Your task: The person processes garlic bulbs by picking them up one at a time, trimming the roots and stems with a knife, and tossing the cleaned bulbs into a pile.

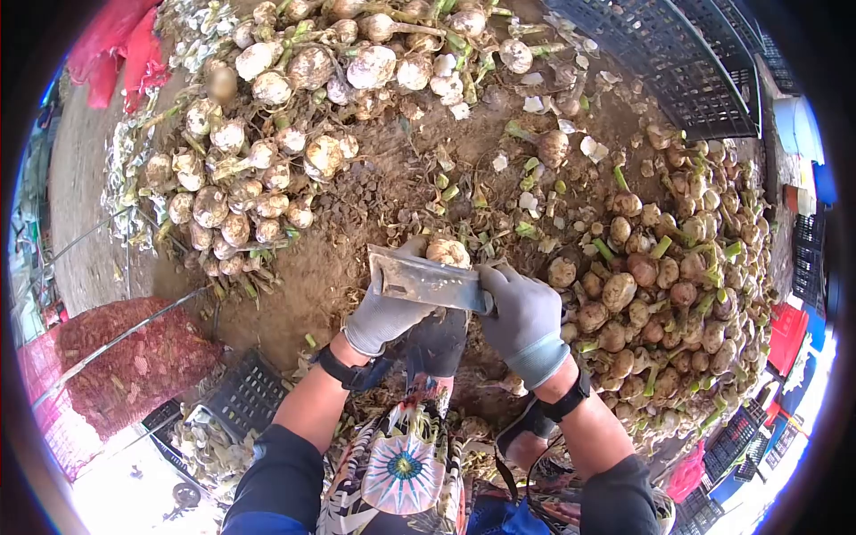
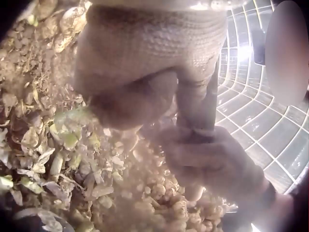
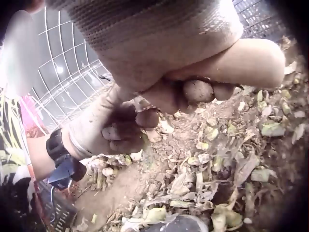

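A broad grey metal blade (image 1: 437,283), dotted with pale scraps, lies crosswise between both hands in the head view. My gloved left hand (image 1: 390,312) grips its left end, most of the fingers hidden behind it. At the other end, the fingers of my gloved right hand (image 1: 526,314) curl round the blade. Just past the far edge shows a pale garlic bulb (image 1: 448,252), partly covered by the blade. The right wrist view has the left hand (image 3: 113,126) with bent fingers, close beside the right hand (image 3: 164,58). In the left wrist view the hands overlap.
Garlic bulbs with stalks lie heaped at the far left (image 1: 241,192) and right (image 1: 660,294). Dry leaves and cut stalks cover the soil between. A black crate (image 1: 691,67) stands at the far right; a filled red net sack (image 1: 138,357) and another crate (image 1: 245,392) are at left.
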Motion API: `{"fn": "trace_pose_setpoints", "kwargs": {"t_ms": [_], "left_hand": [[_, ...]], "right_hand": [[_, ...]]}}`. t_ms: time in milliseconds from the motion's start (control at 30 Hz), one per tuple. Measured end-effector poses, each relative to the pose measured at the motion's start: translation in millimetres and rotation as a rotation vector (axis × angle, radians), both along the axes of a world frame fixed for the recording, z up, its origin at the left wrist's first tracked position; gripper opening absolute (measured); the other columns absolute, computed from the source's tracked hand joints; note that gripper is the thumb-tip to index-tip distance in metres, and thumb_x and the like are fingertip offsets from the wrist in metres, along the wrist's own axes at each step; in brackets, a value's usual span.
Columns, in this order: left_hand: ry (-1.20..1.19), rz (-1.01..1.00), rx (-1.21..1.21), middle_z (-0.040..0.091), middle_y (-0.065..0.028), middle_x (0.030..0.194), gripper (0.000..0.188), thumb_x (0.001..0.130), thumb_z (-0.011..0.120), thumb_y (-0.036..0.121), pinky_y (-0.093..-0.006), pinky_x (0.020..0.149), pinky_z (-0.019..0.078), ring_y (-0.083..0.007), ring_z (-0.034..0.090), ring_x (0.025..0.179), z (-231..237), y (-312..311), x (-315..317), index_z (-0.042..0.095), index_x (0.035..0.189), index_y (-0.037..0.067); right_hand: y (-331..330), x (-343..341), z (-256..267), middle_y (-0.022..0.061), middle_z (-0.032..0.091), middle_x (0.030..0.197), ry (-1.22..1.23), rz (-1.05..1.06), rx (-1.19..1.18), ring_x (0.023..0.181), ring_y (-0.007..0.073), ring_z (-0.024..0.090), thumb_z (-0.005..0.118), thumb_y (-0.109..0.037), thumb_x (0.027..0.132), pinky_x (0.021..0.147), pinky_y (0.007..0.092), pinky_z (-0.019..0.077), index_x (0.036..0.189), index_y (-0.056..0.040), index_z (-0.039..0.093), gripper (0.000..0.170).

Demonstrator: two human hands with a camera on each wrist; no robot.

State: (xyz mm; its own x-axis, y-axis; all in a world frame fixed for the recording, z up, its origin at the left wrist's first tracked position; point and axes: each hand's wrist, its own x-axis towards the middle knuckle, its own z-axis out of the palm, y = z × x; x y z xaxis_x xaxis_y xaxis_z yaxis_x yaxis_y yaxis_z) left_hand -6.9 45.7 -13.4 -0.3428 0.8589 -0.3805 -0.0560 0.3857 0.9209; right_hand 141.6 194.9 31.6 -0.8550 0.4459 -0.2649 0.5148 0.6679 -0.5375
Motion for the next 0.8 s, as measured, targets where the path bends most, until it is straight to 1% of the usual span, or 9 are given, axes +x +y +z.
{"fn": "trace_pose_setpoints", "kwargs": {"t_ms": [33, 100, 233, 300, 367, 467, 600, 667, 800], "left_hand": [[-0.001, -0.002, -0.001, 0.058, -0.0115, 0.132, 0.087, 0.077, 0.078, -0.007, -0.0366, 0.099, 0.0531, -0.0198, 0.060, 0.117, -5, -4, 3, 0.028, 0.148, 0.000], [-0.673, 0.383, 0.180, 0.059, -0.0107, 0.129, 0.077, 0.078, 0.078, -0.005, -0.0344, 0.094, 0.0543, -0.0182, 0.062, 0.112, -17, -16, 12, 0.037, 0.143, -0.001], [-0.549, 0.437, 0.172, 0.063, -0.0080, 0.120, 0.064, 0.079, 0.078, 0.000, -0.0304, 0.089, 0.0533, -0.0138, 0.062, 0.105, -2, -7, 17, 0.048, 0.136, 0.000], [-0.189, 0.095, -0.023, 0.065, -0.0057, 0.111, 0.054, 0.080, 0.079, 0.005, -0.0283, 0.086, 0.0514, -0.0115, 0.061, 0.100, 27, 10, 3, 0.056, 0.129, 0.000], [-0.289, 0.086, -0.005, 0.064, -0.0047, 0.115, 0.060, 0.077, 0.080, 0.002, -0.0294, 0.089, 0.0517, -0.0130, 0.061, 0.103, 41, 9, 3, 0.054, 0.131, 0.001], [-0.327, 0.054, -0.010, 0.064, -0.0020, 0.112, 0.055, 0.075, 0.082, 0.003, -0.0289, 0.089, 0.0513, -0.0124, 0.061, 0.102, 29, 6, 11, 0.058, 0.124, 0.005], [0.337, -0.130, 0.028, 0.063, -0.0066, 0.098, 0.033, 0.072, 0.078, 0.003, -0.0360, 0.084, 0.0517, -0.0239, 0.064, 0.089, 24, 9, 15, 0.069, 0.103, 0.010], [0.843, -0.495, 0.061, 0.063, -0.0067, 0.096, 0.022, 0.069, 0.076, 0.012, -0.0409, 0.081, 0.0510, -0.0316, 0.062, 0.085, 15, 6, 10, 0.070, 0.091, 0.012], [1.068, -0.708, 0.092, 0.065, -0.0028, 0.099, 0.015, 0.071, 0.070, 0.015, -0.0427, 0.083, 0.0495, -0.0313, 0.060, 0.088, 26, 4, -4, 0.072, 0.086, 0.014]], "right_hand": [[-1, 1, -1, 0.0080, 0.065, 0.085, 0.028, 0.002, 0.000, 0.079, 0.0299, 0.067, 0.072, -0.019, 0.074, 0.067, 0.0418, 0.0523, 0.106, -0.0139, 0.063, 0.034], [-2, 4, -6, 0.0083, 0.065, 0.084, 0.053, 0.001, -0.001, 0.078, 0.0306, 0.067, 0.073, -0.020, 0.074, 0.066, 0.0423, 0.0523, 0.106, -0.0138, 0.063, 0.034], [-4, 13, -21, 0.0104, 0.065, 0.084, 0.055, -0.047, 0.038, 0.077, 0.0323, 0.067, 0.072, -0.017, 0.074, 0.065, 0.0436, 0.0528, 0.104, -0.0144, 0.064, 0.031], [-3, 20, -28, 0.0115, 0.069, 0.086, -0.094, -0.177, -0.030, 0.079, 0.0335, 0.068, 0.070, -0.017, 0.078, 0.067, 0.0426, 0.0543, 0.103, -0.0149, 0.066, 0.025], [16, 37, -49, 0.0118, 0.073, 0.087, -0.403, -0.295, -0.068, 0.080, 0.0342, 0.070, 0.068, -0.019, 0.084, 0.070, 0.0411, 0.0561, 0.105, -0.0153, 0.069, 0.021], [6, 59, -63, 0.0161, 0.071, 0.082, -0.221, -0.422, -0.368, 0.077, 0.0355, 0.069, 0.070, -0.022, 0.082, 0.069, 0.0412, 0.0548, 0.109, -0.0125, 0.070, 0.029], [-5, 41, -60, 0.0179, 0.070, 0.079, 0.016, -0.415, -0.596, 0.076, 0.0373, 0.068, 0.071, -0.023, 0.081, 0.069, 0.0407, 0.0541, 0.109, -0.0107, 0.071, 0.031], [-1, 20, -38, 0.0187, 0.070, 0.080, 0.074, -0.274, -0.548, 0.077, 0.0380, 0.068, 0.072, -0.023, 0.080, 0.069, 0.0399, 0.0541, 0.109, -0.0098, 0.071, 0.032], [10, 20, -59, 0.0225, 0.067, 0.080, -0.284, -0.103, -0.298, 0.075, 0.0387, 0.067, 0.069, -0.024, 0.079, 0.068, 0.0411, 0.0537, 0.102, -0.0048, 0.070, 0.029]]}}
